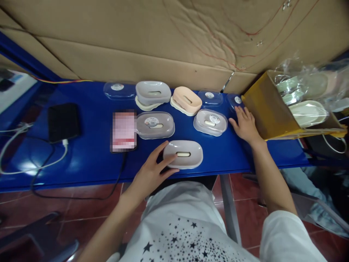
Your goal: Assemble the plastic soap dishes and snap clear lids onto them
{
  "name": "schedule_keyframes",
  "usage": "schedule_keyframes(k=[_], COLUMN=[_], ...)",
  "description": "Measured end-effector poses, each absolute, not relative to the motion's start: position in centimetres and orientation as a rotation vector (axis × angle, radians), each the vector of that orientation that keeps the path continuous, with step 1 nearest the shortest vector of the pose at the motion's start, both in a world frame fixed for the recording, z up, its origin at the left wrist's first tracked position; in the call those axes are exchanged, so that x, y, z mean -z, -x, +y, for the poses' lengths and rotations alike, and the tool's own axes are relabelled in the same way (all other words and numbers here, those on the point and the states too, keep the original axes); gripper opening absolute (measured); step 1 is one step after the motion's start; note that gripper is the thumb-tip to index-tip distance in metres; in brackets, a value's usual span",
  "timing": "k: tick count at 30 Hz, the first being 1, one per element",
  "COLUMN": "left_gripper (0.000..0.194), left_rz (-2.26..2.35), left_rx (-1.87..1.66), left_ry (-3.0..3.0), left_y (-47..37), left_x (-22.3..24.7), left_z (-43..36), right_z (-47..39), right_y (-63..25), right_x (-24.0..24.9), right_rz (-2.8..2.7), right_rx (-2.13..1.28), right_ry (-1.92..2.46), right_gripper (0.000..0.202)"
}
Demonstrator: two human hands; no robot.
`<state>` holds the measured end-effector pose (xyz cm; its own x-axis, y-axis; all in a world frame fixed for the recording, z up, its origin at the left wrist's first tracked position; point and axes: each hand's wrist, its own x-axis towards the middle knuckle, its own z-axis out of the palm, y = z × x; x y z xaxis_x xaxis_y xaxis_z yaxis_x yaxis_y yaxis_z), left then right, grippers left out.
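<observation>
My left hand rests with spread fingers on the left edge of a grey soap dish at the front of the blue table. My right hand lies flat on the table beside a clear lid, right against the yellow cardboard box. Behind are a lidded grey soap box, another lidded box, a grey dish stacked on a cream tray, a peach dish, and clear lids.
A phone lies left of the soap boxes with a black cable running off the front edge. A black power bank with a white cable sits further left. The box at right holds bagged dish parts. Cardboard lines the back.
</observation>
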<state>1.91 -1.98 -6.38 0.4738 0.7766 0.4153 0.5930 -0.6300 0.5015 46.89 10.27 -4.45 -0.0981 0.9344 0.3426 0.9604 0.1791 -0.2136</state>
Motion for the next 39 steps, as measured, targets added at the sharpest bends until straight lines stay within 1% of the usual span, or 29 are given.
schedule_keyframes(k=[2,5,10,13,16,18,22,26,29,31,35,39], left_gripper=[0.042,0.042,0.036,0.037,0.038,0.045,0.07,0.093,0.101,0.096,0.07,0.062], left_rz=[1.203,1.229,1.185,1.159,1.131,1.14,1.187,1.186,1.173,1.139,1.045,1.001], left_rx=[-0.906,-0.853,-0.784,-0.771,-0.743,-0.711,-0.683,-0.678,-0.681,-0.693,-0.812,-0.899], left_ry=[-2.412,-2.387,-2.404,-2.429,-2.458,-2.437,-2.31,-2.245,-2.223,-2.23,-2.278,-2.262], left_y=[-2.0,-2.1,-2.2,-2.2,-2.2,-2.1,-2.1,-2.0,-1.8,-1.6,-1.3,-1.1], left_x=[6.4,6.1,5.8,5.9,5.9,5.9,5.7,6.0,6.2,6.2,6.2,6.1], left_z=[-2.2,-2.3,-2.1,-2.1,-2.1,-2.1,-2.2,-2.1,-2.0,-2.0,-2.1,-2.1], right_z=[9.8,6.0,-1.8,-5.2,-7.3,-8.0,-7.6,-5.7,-4.5,-4.1,-4.2,-4.5], right_y=[-46.9,-46.5,-47.6,-47.6,-45.4,-42.9,-36.9,-32.6,-31.3,-31.1,-31.1,-31.1], right_x=[5.6,6.3,5.7,5.3,5.0,5.1,5.2,5.0,4.7,4.7,5.0,5.3], right_rz=[-2.049,-1.979,-1.894,-1.913,-1.897,-1.875,-1.956,-2.199,-2.327,-2.366,-2.384,-2.366], right_rx=[0.126,0.206,0.251,0.085,-0.113,-0.21,-0.434,-0.378,-0.318,-0.296,-0.288,-0.332], right_ry=[1.845,1.911,1.938,1.823,1.681,1.584,1.294,1.036,0.935,0.913,0.932,0.95], right_gripper=[0.072,0.076,0.067,0.055,0.046,0.046,0.052,0.057,0.058,0.058,0.057,0.058])
